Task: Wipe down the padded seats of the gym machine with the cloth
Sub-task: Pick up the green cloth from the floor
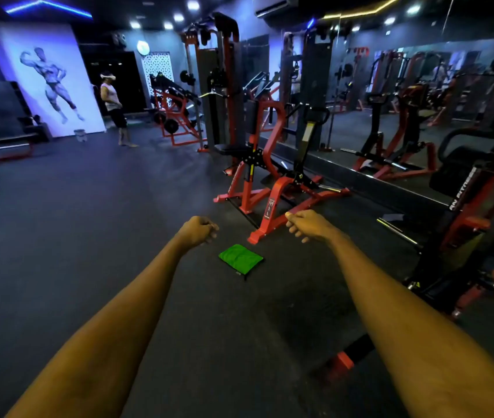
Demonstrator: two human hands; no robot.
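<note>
A folded green cloth lies flat on the dark rubber floor, between my two outstretched arms. My left hand hovers above and left of it, fingers curled, holding nothing. My right hand hovers above and right of it, fingers loosely curled and empty. Straight ahead stands a red and black gym machine; its black padded seat is at its left side and a black back pad stands above it.
Another red machine crowds the right side, with a red foot near my right forearm. A mirror wall runs along the right. A person stands far off at the left near a wall poster. Open floor stretches left.
</note>
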